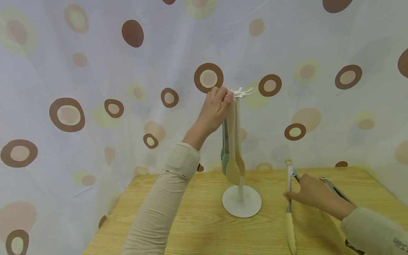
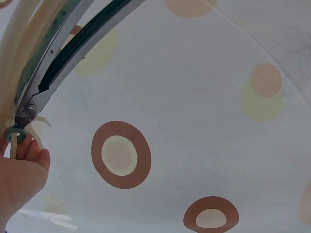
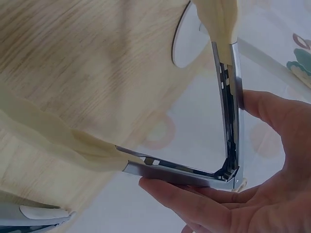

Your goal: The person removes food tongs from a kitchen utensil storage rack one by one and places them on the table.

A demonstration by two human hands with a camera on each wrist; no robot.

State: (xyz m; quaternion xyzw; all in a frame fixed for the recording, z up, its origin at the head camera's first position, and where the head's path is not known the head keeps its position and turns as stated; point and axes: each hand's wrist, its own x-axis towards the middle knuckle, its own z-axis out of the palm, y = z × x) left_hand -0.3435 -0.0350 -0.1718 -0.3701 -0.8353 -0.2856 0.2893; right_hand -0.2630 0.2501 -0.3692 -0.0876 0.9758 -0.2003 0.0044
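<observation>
Over the wooden table (image 1: 207, 230), right of the white utensil stand (image 1: 241, 208), holding splayed cream-tipped tongs (image 3: 180, 176) between thumb and fingers of the right hand (image 1: 309, 194); best squeezed evenly near the hinge. With left hand (image 1: 214, 108) curled at the stand's top, steady lightly against tipping.

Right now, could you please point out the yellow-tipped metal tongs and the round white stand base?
Yellow-tipped metal tongs (image 3: 167, 173): right wrist view, on a metal arm.
Round white stand base (image 1: 241, 208): head view, on its flat top.
</observation>
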